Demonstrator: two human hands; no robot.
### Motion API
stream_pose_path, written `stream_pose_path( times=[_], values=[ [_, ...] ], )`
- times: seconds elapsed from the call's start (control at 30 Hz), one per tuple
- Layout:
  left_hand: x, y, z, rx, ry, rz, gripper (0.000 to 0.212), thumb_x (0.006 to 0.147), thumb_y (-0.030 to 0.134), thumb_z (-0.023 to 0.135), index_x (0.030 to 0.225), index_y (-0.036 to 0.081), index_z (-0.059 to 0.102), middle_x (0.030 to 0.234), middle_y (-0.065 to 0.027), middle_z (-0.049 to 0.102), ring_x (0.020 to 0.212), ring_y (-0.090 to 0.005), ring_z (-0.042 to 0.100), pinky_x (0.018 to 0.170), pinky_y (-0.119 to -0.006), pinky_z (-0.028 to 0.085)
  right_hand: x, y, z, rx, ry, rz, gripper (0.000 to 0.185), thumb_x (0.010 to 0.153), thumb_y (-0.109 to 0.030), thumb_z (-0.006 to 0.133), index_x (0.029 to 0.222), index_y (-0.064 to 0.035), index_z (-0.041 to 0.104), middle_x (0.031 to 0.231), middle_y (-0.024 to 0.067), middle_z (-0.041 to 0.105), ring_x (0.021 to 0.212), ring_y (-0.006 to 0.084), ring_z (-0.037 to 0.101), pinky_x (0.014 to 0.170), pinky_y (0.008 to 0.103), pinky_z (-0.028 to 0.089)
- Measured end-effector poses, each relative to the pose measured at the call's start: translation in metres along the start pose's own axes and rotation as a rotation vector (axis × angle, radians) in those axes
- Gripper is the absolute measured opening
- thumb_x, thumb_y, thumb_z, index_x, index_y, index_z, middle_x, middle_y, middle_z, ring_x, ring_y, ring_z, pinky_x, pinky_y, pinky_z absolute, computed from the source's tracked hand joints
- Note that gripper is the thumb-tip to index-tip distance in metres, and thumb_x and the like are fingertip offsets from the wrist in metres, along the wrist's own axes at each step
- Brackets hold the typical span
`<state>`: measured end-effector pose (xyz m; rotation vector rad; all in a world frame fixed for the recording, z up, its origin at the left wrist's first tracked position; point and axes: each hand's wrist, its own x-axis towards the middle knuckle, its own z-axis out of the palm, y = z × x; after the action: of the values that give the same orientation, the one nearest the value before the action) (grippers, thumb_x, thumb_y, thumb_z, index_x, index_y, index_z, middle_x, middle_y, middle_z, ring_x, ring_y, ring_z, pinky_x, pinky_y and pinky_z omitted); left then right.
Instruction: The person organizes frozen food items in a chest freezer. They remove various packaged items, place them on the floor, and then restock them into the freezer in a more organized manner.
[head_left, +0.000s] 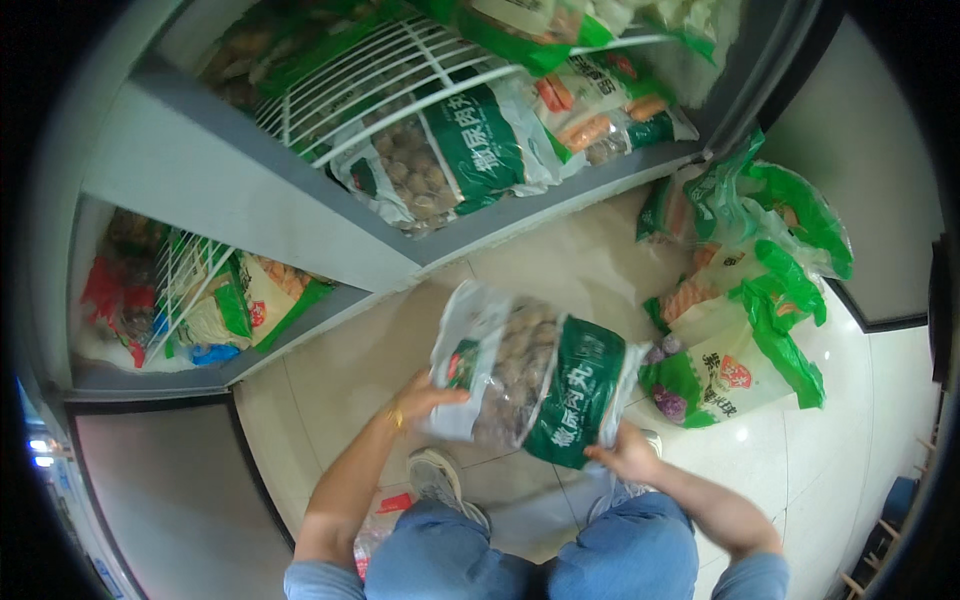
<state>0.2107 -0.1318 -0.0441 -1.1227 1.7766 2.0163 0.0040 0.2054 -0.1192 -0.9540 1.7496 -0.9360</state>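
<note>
A clear, white and dark green plastic bag of frozen meatballs (517, 352) is held up above the tiled floor, between my knees and the freezer. My left hand (426, 396) grips its left end, thumb on top. At the lower right corner, my right hand (626, 452) pinches the bag's edge. The brownish balls show through the clear middle. Just ahead, a similar bag of meatballs (416, 169) lies in the freezer's lower compartment, partly under a white wire shelf (397, 82).
To the right, several green and white food bags (739, 367) are piled on the floor by an open door (862, 172). A left compartment holds more bags (247, 300) and frost. Another open door (172, 487) stands at lower left. A red-marked plastic bag (375, 525) lies beside my left leg.
</note>
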Motion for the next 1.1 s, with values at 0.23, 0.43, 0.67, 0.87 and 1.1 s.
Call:
stream_pose_path(
  times=[0.23, 0.43, 0.67, 0.87, 1.1],
  values=[
    [0.095, 0.000, 0.005, 0.851, 0.226, 0.069, 0.084, 0.076, 0.042, 0.073, 0.140, 0.002, 0.036, 0.136, -0.0213, 0.046, 0.123, -0.0322, 0.047, 0.101, -0.038, 0.040, 0.034, 0.028, -0.035, -0.204, -0.007, -0.034, 0.061, 0.079, -0.030, 0.071, 0.125, 0.0027, 0.046, 0.115, 0.0231, 0.055, 0.108, 0.0390, 0.053, 0.090, 0.0426, 0.044],
    [0.095, -0.041, 0.068, 0.305, 0.104, -0.388, 0.097, 0.074, 0.054, 0.072, 0.141, -0.003, 0.030, 0.137, -0.0260, 0.040, 0.128, -0.0309, 0.041, 0.105, -0.037, 0.036, 0.102, 0.067, -0.050, -0.103, 0.421, 0.288, 0.090, 0.073, -0.040, 0.077, 0.130, 0.0118, 0.031, 0.122, 0.0312, 0.046, 0.114, 0.0438, 0.048, 0.098, 0.0407, 0.039],
    [0.143, -0.098, 0.134, 0.117, 0.419, -0.074, 0.097, 0.067, 0.055, 0.078, 0.132, -0.004, 0.037, 0.117, -0.0186, 0.054, 0.106, -0.0258, 0.055, 0.091, -0.036, 0.046, 0.113, 0.116, -0.045, 0.171, 0.324, 0.324, 0.084, 0.070, -0.040, 0.081, 0.120, 0.0114, 0.038, 0.117, 0.0286, 0.054, 0.109, 0.0359, 0.055, 0.095, 0.0373, 0.042],
    [0.133, -0.093, 0.115, 0.127, 0.385, -0.167, 0.084, 0.064, 0.053, 0.080, 0.117, -0.004, 0.050, 0.111, -0.0187, 0.057, 0.099, -0.0260, 0.059, 0.084, -0.035, 0.048, 0.122, 0.093, -0.058, 0.241, 0.102, 0.390, 0.077, 0.073, -0.039, 0.078, 0.116, 0.0128, 0.040, 0.113, 0.0288, 0.055, 0.106, 0.0341, 0.057, 0.093, 0.0372, 0.043],
    [0.145, -0.053, 0.098, 0.364, 0.709, 0.208, 0.063, 0.081, 0.043, 0.068, 0.121, -0.002, 0.049, 0.116, -0.0192, 0.056, 0.108, -0.0274, 0.055, 0.091, -0.035, 0.045, 0.157, -0.005, -0.090, -0.361, 0.406, -0.139, 0.076, 0.075, -0.025, 0.075, 0.133, 0.0034, 0.036, 0.134, 0.0297, 0.033, 0.121, 0.0436, 0.040, 0.101, 0.0465, 0.035]
  ],
)
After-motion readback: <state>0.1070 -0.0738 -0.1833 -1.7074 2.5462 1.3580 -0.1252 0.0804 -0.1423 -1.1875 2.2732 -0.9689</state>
